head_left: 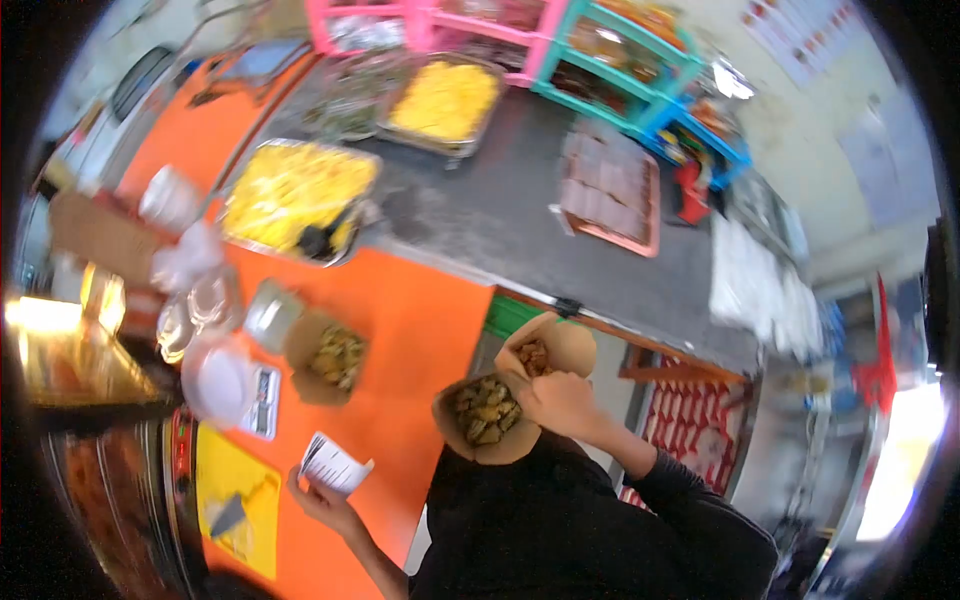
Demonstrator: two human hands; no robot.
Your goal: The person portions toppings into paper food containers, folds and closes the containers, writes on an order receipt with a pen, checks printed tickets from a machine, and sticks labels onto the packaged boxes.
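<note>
My left hand (325, 503) pinches a small white printed slip (335, 466) above the orange table. My right hand (562, 404) is closed at the adjoining flaps of two open brown paper food boxes, close in front of my body and beyond the table's edge. The nearer paper food box (450, 412) contains chopped greenish-brown food (488, 410). In the other paper food box (570, 345) lies reddish-brown food (533, 357), partly covered by flaps and my hand. Its fingertips are partly hidden.
A third food box (305, 370) stands on the orange table (400, 310) beside a scale (263, 400) and plastic tubs. Foil trays of yellow food (295, 195) sit farther back. The dark counter (500, 190) bears a pink tray (652, 210); stacked coloured racks (545, 45) line the wall.
</note>
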